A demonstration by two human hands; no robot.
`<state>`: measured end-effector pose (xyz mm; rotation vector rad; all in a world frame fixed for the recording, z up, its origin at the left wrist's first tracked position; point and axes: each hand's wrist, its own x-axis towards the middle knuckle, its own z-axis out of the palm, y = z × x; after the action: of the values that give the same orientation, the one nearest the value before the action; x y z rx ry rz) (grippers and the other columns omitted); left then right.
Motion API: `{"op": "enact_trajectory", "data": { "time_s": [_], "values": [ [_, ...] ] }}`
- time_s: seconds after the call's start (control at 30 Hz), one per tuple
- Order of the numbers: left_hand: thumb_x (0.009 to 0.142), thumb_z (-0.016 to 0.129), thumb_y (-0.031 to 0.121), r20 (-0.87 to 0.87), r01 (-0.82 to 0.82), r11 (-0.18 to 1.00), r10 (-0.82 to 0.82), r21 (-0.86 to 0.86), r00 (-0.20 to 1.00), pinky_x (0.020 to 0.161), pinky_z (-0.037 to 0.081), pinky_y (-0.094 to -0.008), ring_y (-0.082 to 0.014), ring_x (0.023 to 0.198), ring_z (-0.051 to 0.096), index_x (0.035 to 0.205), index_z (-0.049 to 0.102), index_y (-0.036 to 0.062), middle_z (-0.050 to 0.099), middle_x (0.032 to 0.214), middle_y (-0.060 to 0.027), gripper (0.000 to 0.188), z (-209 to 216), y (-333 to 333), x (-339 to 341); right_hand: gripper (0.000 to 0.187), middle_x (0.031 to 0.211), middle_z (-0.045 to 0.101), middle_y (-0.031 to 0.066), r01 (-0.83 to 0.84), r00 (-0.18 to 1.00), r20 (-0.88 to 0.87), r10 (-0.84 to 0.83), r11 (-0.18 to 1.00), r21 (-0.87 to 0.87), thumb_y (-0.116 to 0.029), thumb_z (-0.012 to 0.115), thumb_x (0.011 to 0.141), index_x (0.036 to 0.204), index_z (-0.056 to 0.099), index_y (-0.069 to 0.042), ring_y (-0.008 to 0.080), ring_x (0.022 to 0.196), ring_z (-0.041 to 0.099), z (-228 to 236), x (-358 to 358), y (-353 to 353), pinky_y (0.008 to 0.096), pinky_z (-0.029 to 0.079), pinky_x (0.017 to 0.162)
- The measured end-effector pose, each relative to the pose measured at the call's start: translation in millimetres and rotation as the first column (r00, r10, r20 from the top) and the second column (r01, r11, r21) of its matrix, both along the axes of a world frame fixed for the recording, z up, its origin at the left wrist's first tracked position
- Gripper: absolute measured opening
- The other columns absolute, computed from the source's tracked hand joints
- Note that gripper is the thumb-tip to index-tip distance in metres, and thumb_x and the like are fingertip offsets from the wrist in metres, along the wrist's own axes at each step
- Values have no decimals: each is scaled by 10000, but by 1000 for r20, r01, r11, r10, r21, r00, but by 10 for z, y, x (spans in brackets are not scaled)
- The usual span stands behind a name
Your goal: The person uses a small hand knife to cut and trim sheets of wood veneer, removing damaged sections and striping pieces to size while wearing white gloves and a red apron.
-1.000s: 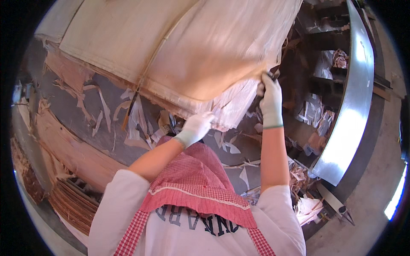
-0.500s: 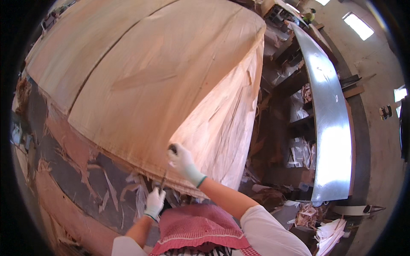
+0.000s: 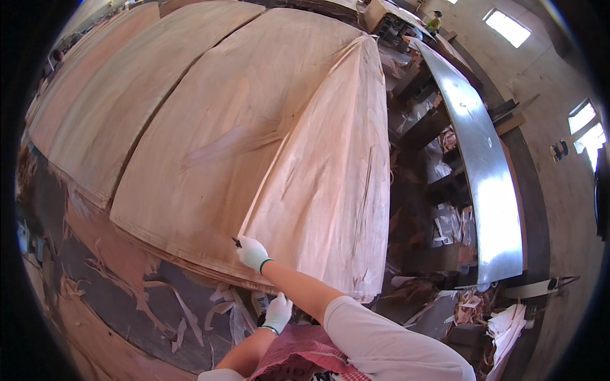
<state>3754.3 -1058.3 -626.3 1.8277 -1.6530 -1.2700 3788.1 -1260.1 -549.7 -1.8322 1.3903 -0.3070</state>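
A wide stack of thin wood veneer sheets (image 3: 210, 114) lies before me, its layered near edge curving across the view. On its right part, a loose veneer sheet (image 3: 330, 184) is creased and raised along a long ridge. My right hand (image 3: 253, 254), in a white glove with a green cuff, is closed at the near end of that sheet's left edge. A small dark tip pokes out by its fingers; what it belongs to is unclear. My left hand (image 3: 278, 314), gloved alike, is closed just below the stack's near edge. Whatever it may hold is hidden.
To the right, a long shiny metal sheet (image 3: 483, 152) rests over dark beams with scraps between them. Torn veneer strips (image 3: 181, 311) hang and lie at the lower left. A scrap bundle (image 3: 507, 330) is at the lower right. Another person (image 3: 434, 23) is far off.
The loose sheet's left edge has shifted left across the stack. My left hand has moved right and nearer me; the thin dark tool at it earlier no longer shows. The view has shifted.
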Motion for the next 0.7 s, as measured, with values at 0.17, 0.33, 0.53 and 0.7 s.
{"op": "enact_trajectory", "data": {
  "time_s": [0.17, 0.33, 0.53, 0.7],
  "values": [
    [928, 586, 227, -398, -127, 960, 220, 248, 891, 507, 486, -413, -260, 507, 597, 1015, 574, 5, 604, 635, -158, 239, 948, -141, 183, 263, 905, 674, 260, -35, 985, -155, 75, 968, 250, -235, 586, 848, 913, 665, 7, 416, 885, 655, 146, -20, -11, 486, 525, 782],
    [936, 583, 201, -568, -129, 812, 501, 569, 652, 345, 340, -264, -81, 390, 401, 958, 558, 91, 426, 552, 39, 115, 1283, -209, 1059, 368, 826, 669, 236, -117, 988, 122, 91, 965, 233, -319, 595, 895, 972, 636, 39, 352, 806, 677, 967, -27, 586, 409, 522, 731],
    [945, 564, 237, -387, -245, 865, 428, 439, 816, 368, 393, -298, -114, 410, 479, 987, 569, 30, 508, 574, -23, 211, 918, -321, 1435, 313, 883, 690, 160, 149, 980, 100, -172, 968, 204, -305, 583, 913, 1071, 655, -44, 222, 784, 666, 894, -632, 797, 349, 516, 742],
    [926, 599, 227, -386, -218, 947, 298, 237, 873, 429, 449, -328, -138, 465, 548, 1049, 586, 5, 581, 633, -68, 255, 990, -505, 985, 386, 915, 686, 200, 427, 899, -73, -432, 902, -67, -336, 661, 882, 1082, 640, -6, 260, 859, 671, 479, -1019, 500, 367, 518, 779]
  ]
}}
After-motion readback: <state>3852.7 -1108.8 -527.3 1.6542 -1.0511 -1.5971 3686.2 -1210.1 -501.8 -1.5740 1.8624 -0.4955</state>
